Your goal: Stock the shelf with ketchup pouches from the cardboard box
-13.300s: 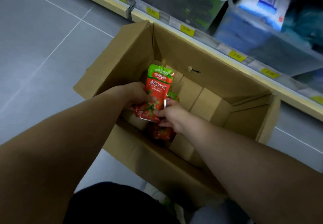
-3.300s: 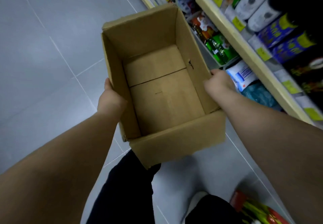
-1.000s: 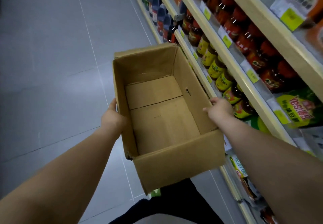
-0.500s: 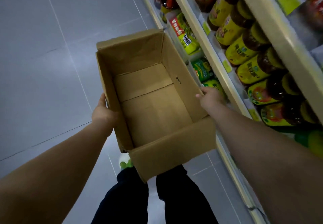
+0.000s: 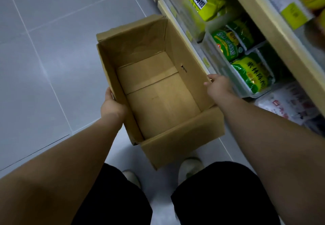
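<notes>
Cardboard box (image 5: pixel 182 147) (bare inside): left grip (image 5: pixel 112 107) and right grip (image 5: pixel 218 87) each clasp a long wall.

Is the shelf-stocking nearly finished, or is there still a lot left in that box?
Emptying looks done: the cardboard box shows only its bare bottom, no ketchup pouches. In hand: the left hand and right hand grip its side walls, holding it off the floor beside a shelf of green packets. Left: probably just disposing of the box; the stocked pouches are not in view.
</notes>
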A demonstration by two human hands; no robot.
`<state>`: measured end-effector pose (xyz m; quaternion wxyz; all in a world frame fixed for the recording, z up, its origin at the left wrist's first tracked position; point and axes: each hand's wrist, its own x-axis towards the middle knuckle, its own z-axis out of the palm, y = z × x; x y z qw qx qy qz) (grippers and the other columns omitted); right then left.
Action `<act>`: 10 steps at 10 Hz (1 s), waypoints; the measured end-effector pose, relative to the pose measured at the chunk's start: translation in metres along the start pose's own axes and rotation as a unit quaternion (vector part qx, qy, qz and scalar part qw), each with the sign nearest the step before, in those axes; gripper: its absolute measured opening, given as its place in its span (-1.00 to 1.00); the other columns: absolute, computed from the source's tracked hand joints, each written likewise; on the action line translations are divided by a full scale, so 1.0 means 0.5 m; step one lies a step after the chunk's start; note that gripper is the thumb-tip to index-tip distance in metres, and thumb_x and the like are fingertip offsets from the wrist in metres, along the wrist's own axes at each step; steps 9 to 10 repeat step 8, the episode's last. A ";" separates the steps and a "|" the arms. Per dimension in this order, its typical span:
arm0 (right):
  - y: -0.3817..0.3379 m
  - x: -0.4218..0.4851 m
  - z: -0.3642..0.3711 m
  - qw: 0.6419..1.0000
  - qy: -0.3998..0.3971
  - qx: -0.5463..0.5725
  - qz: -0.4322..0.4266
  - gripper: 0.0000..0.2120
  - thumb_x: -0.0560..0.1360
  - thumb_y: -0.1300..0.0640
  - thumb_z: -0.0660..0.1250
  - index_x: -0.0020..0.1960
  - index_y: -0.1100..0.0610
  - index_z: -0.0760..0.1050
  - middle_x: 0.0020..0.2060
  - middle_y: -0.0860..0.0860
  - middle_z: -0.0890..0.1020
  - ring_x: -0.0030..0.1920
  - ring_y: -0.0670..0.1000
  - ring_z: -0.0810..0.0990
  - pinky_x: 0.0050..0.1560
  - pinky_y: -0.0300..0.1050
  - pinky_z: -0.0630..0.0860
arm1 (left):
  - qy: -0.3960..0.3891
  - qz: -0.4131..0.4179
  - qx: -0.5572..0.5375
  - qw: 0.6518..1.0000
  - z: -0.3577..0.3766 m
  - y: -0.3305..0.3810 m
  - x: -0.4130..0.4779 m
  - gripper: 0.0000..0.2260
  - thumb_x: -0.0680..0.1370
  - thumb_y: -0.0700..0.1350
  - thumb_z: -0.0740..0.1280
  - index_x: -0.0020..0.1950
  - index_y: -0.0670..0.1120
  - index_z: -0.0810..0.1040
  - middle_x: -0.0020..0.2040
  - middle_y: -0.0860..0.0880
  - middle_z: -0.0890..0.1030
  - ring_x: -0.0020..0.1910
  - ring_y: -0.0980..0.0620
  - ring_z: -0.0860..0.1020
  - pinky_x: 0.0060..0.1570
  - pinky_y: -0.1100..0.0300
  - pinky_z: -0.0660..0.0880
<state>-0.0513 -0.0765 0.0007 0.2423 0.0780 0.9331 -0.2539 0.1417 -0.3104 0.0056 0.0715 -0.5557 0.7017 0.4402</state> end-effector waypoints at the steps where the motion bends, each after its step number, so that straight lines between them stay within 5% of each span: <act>1: 0.029 0.045 0.036 0.999 0.033 -0.013 0.008 -0.66 0.56 0.28 0.18 0.30 0.07 0.46 0.21 0.11 0.55 0.13 0.09 0.50 0.02 -0.11 0.42 | -0.005 0.004 0.017 1.000 0.050 -0.014 0.030 -0.36 0.45 -0.07 0.24 0.47 0.17 0.06 -0.17 0.00 0.49 -0.13 -0.21 0.55 -0.05 -0.13 0.58; 2: 0.048 0.068 0.061 0.991 0.059 -0.119 -0.006 -0.65 0.55 0.29 0.18 0.31 0.10 0.43 0.20 0.16 0.52 0.14 0.15 0.50 -0.03 -0.08 0.41 | -0.021 -0.003 0.012 1.000 0.088 -0.031 0.050 -0.37 0.45 -0.11 0.23 0.45 0.13 0.04 -0.17 -0.03 0.48 -0.11 -0.23 0.54 -0.07 -0.13 0.56; 3: 0.062 0.069 0.066 0.975 0.058 -0.210 -0.037 -0.62 0.54 0.27 0.19 0.34 0.08 0.37 0.24 0.22 0.46 0.19 0.25 0.46 0.04 0.01 0.45 | -0.041 -0.016 0.007 0.999 0.105 -0.035 0.054 -0.46 0.48 -0.10 0.19 0.40 0.11 0.05 0.04 -0.12 0.49 -0.04 -0.25 0.53 -0.02 -0.19 0.54; 5: 0.018 0.032 0.039 0.980 0.056 -0.182 -0.057 -0.60 0.50 0.28 0.21 0.33 0.15 0.36 0.25 0.19 0.44 0.24 0.21 0.40 0.10 0.03 0.44 | -0.073 -0.075 0.076 0.992 0.073 0.002 0.044 -0.39 0.46 -0.19 0.26 0.44 -0.03 0.06 0.26 -0.23 0.39 0.14 -0.33 0.47 -0.04 -0.18 0.57; 6: -0.045 -0.031 -0.014 0.984 0.037 -0.154 -0.086 -0.56 0.50 0.26 0.23 0.36 0.09 0.35 0.27 0.13 0.43 0.28 0.15 0.37 0.09 -0.02 0.43 | -0.109 0.001 0.153 0.982 0.022 0.067 -0.019 -0.40 0.51 -0.05 0.32 0.48 -0.03 0.13 0.32 -0.19 0.43 0.18 -0.22 0.50 0.13 -0.03 0.52; 8: -0.178 -0.219 -0.239 0.988 0.015 -0.035 -0.149 -0.64 0.52 0.12 0.26 0.32 0.08 0.43 0.26 0.12 0.47 0.23 0.16 0.46 0.13 -0.01 0.46 | -0.187 0.145 0.116 0.965 -0.133 0.309 -0.214 -0.61 0.54 0.02 0.30 0.36 0.07 0.38 0.02 0.08 0.48 -0.06 0.10 0.48 -0.10 0.25 0.43; 10: -0.178 -0.219 -0.239 0.988 0.015 -0.035 -0.149 -0.64 0.52 0.12 0.26 0.32 0.08 0.43 0.26 0.12 0.47 0.23 0.16 0.46 0.13 -0.01 0.46 | -0.187 0.145 0.116 0.965 -0.133 0.309 -0.214 -0.61 0.54 0.02 0.30 0.36 0.07 0.38 0.02 0.08 0.48 -0.06 0.10 0.48 -0.10 0.25 0.43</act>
